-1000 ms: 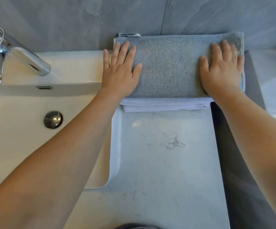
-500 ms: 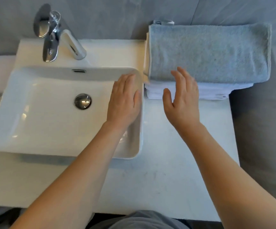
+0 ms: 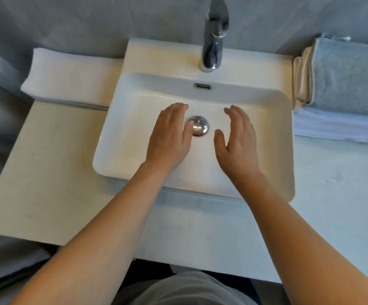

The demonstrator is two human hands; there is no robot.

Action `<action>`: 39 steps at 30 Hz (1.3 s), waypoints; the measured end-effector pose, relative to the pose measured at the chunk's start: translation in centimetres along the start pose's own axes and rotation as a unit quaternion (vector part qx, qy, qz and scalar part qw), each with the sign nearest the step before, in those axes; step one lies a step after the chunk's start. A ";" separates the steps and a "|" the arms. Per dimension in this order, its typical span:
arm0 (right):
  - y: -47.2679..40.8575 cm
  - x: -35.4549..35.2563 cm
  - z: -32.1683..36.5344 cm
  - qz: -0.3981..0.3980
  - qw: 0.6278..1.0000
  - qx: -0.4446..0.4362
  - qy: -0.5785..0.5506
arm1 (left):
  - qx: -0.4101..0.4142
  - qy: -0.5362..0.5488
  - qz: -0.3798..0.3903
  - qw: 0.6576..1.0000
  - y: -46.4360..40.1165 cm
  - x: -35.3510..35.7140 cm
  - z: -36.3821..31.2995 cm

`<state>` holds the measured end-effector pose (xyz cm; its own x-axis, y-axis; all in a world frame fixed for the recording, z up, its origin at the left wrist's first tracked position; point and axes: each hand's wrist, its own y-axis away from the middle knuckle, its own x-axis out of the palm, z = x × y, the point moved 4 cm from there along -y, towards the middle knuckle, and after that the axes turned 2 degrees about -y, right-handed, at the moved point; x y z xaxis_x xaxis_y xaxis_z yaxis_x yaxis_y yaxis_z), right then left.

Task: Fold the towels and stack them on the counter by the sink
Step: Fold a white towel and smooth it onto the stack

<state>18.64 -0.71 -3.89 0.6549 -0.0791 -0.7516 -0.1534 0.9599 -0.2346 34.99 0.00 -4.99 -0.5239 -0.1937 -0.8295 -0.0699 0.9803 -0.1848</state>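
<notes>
While hands (image 3: pixel 202 139) hover over sink (image 3: pixel 134 102), towels (image 3: pixel 343 91) lie right.

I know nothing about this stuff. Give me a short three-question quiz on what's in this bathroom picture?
1. True or false: the left hand grips the blue towel.
2. Which lies on top of the stack right of the sink: A white towel, B blue towel?
3. Fill in: both hands hover over the ____; the right hand is empty.

Key: 1 false; 2 B; 3 sink.
</notes>
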 end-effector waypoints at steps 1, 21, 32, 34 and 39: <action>0.3 1.4 1.6 0.000 1.000 0.006 -0.006 | 0.001 -0.002 0.007 1.000 0.2 -1.0 1.8; -6.9 23.3 26.0 0.185 0.956 0.141 -0.177 | -0.319 0.145 -0.105 0.931 -1.6 -19.2 32.2; -12.8 34.7 26.4 -0.014 0.640 0.644 -0.419 | -0.518 0.286 -0.075 0.802 -8.5 -18.4 49.9; -13.6 35.5 25.9 -0.049 0.608 0.666 -0.430 | -0.519 0.295 -0.072 0.799 -9.6 -17.7 51.3; -14.4 37.4 24.4 -0.102 0.565 0.709 -0.411 | -0.503 0.254 -0.047 0.825 -11.4 -18.1 52.0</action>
<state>63.42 -10.96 -13.53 0.7636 -0.6341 -0.1223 0.3522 0.2503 0.9018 89.38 -9.68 -15.26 -0.7457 -0.4806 -0.4615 -0.6662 0.5475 0.5063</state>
